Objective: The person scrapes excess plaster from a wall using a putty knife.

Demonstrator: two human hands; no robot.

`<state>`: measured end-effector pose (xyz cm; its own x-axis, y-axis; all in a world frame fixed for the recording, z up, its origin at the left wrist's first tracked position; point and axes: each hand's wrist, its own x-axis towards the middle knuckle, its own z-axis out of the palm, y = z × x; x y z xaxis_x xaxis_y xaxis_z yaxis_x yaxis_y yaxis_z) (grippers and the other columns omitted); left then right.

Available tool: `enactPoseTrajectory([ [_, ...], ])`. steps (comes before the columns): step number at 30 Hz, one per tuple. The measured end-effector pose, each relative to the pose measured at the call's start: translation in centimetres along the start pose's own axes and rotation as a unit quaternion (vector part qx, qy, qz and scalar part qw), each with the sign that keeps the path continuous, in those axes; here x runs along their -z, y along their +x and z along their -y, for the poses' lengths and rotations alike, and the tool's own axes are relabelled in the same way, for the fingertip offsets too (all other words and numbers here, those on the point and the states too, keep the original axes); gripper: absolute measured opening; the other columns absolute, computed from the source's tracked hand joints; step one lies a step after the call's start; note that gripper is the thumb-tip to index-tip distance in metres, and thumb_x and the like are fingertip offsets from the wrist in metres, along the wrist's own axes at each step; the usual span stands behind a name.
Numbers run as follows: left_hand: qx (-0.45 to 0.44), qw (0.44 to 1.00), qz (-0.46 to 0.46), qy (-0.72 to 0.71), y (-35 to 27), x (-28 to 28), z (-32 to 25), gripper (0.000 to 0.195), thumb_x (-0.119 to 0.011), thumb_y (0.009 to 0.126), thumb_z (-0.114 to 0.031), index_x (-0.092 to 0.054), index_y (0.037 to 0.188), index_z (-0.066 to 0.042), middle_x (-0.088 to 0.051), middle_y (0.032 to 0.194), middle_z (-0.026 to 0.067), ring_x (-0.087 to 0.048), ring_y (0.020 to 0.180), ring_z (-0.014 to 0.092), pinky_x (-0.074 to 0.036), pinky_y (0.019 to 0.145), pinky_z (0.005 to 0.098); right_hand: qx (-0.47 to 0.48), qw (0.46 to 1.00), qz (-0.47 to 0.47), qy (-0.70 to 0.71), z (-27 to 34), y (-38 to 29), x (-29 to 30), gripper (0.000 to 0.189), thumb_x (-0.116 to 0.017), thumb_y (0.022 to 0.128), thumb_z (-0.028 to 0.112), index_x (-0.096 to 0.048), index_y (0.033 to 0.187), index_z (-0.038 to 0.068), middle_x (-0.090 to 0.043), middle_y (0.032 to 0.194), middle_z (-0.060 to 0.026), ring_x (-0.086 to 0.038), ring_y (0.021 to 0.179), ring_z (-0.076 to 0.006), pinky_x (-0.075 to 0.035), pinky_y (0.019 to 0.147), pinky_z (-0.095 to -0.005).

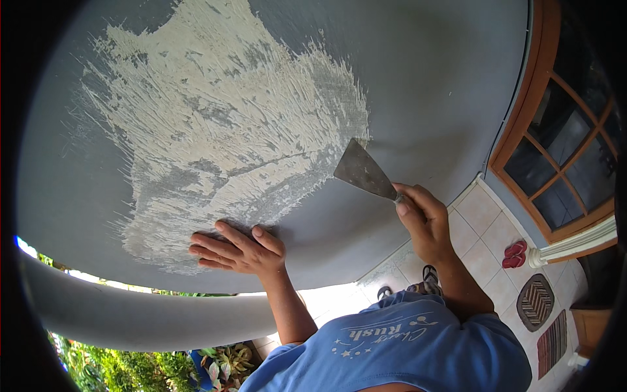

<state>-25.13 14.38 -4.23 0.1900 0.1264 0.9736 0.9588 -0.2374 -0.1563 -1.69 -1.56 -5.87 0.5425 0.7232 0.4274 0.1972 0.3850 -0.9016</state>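
Observation:
A grey painted wall [416,93] fills most of the view before me. Across it spreads a rough, scraped patch [230,108] of whitish, streaked surface with ragged edges and a thin crack low down. My right hand [427,220] grips a putty knife [365,169] near its neck; the handle is hidden in the fist. The wide metal blade lies at the patch's right edge, seemingly against the wall. My left hand [242,247] rests with fingers spread on the lower edge of the patch, holding nothing.
A wooden-framed glass window or door [563,166] stands at the right. Red slippers [514,255], a patterned mat [535,303] and a striped mat [552,343] lie on the tiled floor [477,210]. At lower left, a rounded grey column or rail [147,321] stands before green plants [132,367].

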Motion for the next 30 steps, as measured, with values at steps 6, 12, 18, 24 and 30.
enactPoseTrajectory([
  [6, -0.005, 1.0, 0.0, -0.013, 0.0, 0.0, 0.3, 0.062, -0.023, 0.1, -0.046, -0.027, 0.152, -0.012, -0.014, 0.155, 0.0292, -0.008, 0.145, 0.047, -0.001, 0.115, 0.0583, -0.01, 0.998, -0.006, -0.054, -1.4, -0.9, -0.9, 0.027, -0.056, 0.096, 0.014, -0.059, 0.115, -0.004, -0.059, 0.072, -0.0046, -0.054, 0.061, -0.0089, -0.042, 0.056, -0.0248],
  [12, -0.006, 1.0, -0.006, -0.018, -0.4, -0.1, 0.1, 0.062, -0.024, 0.1, -0.046, -0.027, 0.152, -0.013, -0.016, 0.155, 0.0301, -0.009, 0.144, 0.049, -0.001, 0.114, 0.06, 0.138, 0.938, -0.081, -0.308, -3.9, -2.3, -3.2, 0.017, -0.054, 0.097, 0.017, -0.054, 0.094, 0.0, -0.06, 0.068, -0.0111, -0.063, 0.054, -0.0293, -0.047, 0.047, -0.0351],
  [18, -0.005, 1.0, -0.002, -0.015, -0.6, -0.1, 0.3, 0.062, -0.024, 0.1, -0.046, -0.028, 0.152, -0.012, -0.017, 0.154, 0.0313, -0.01, 0.144, 0.05, -0.001, 0.114, 0.0599, 0.092, 0.945, -0.076, -0.303, -0.9, -0.1, -2.6, 0.02, -0.053, 0.098, 0.019, -0.048, 0.084, 0.005, -0.053, 0.054, -0.0095, -0.061, 0.048, -0.0307, -0.047, 0.045, -0.037],
  [24, -0.009, 1.0, -0.011, -0.015, -0.5, -0.5, 0.4, 0.063, -0.024, 0.1, -0.048, -0.029, 0.151, -0.012, -0.018, 0.154, 0.0315, -0.011, 0.143, 0.05, -0.001, 0.115, 0.0595, 0.062, 0.959, -0.055, -0.27, 0.3, -0.1, -2.5, 0.025, -0.052, 0.099, 0.021, -0.048, 0.081, 0.004, -0.051, 0.053, -0.0105, -0.058, 0.046, -0.0327, -0.043, 0.042, -0.0358],
  [30, -0.01, 1.0, -0.006, -0.015, -0.7, -0.3, 0.6, 0.063, -0.024, 0.1, -0.049, -0.03, 0.151, -0.013, -0.019, 0.153, 0.0312, -0.011, 0.143, 0.05, -0.001, 0.115, 0.0593, 0.056, 0.962, -0.057, -0.261, -0.1, -2.4, -3.7, 0.028, -0.049, 0.101, 0.021, -0.049, 0.078, 0.004, -0.048, 0.051, -0.0087, -0.054, 0.04, -0.0256, -0.039, 0.041, -0.0319],
])
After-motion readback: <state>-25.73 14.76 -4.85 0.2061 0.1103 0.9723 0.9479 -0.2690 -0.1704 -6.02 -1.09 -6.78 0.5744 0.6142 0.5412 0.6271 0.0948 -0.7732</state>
